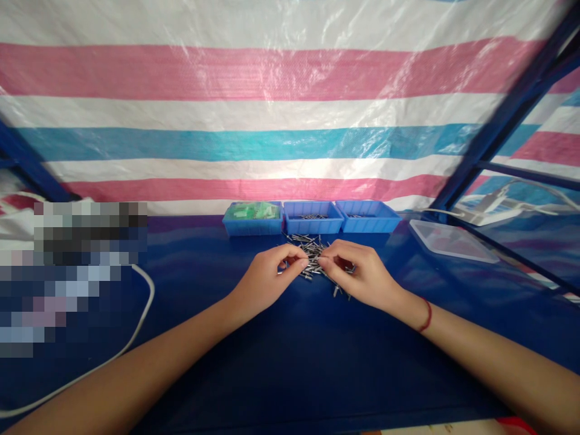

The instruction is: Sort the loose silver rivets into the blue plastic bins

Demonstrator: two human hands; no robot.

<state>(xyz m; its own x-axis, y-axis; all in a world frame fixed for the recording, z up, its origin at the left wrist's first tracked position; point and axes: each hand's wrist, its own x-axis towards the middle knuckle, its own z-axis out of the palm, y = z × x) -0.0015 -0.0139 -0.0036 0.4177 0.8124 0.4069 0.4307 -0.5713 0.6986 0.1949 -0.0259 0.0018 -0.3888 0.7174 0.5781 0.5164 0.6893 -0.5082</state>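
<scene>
Rivet-like metal pins (312, 246) are lying heaped just in front of three blue bins (312, 227), which are lining the far edge of the surface (281, 374). The left hand (267, 272) and right hand (365, 272) are flanking the heap, thumbs and fingertips nearly meeting; whether either is pinching a pin, I cannot tell. Open room is stretching toward the near edge. A translucent lid (453, 241) is lying toward the far right corner; striped sheeting (254, 72) is hanging behind.

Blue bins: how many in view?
3, in a row by the striped sheet: left bin, middle bin, right bin. The pixelated patch at left could hide more.
</scene>
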